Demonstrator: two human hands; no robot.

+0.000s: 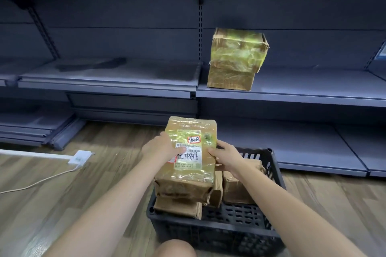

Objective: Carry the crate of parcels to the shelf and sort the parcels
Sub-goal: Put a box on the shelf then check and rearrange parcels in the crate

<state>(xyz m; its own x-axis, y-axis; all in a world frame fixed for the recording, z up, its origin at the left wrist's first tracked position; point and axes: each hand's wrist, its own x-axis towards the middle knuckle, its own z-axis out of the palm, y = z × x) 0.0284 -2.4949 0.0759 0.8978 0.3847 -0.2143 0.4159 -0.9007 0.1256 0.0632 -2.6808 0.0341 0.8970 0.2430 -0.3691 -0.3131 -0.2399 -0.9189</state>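
Black plastic crate (211, 229), on the floor below both hands, several brown parcels inside. Left hand (160, 149) and right hand (226, 155): each grip curled round one side of the taped parcel (188, 152), label up, held above the crate. Beyond the grip: grey shelf (302, 89) carrying one taped box (236, 58). Step judged: sorting, crate delivered. Next move calls for lifting the parcel forward onto a bare shelf section.
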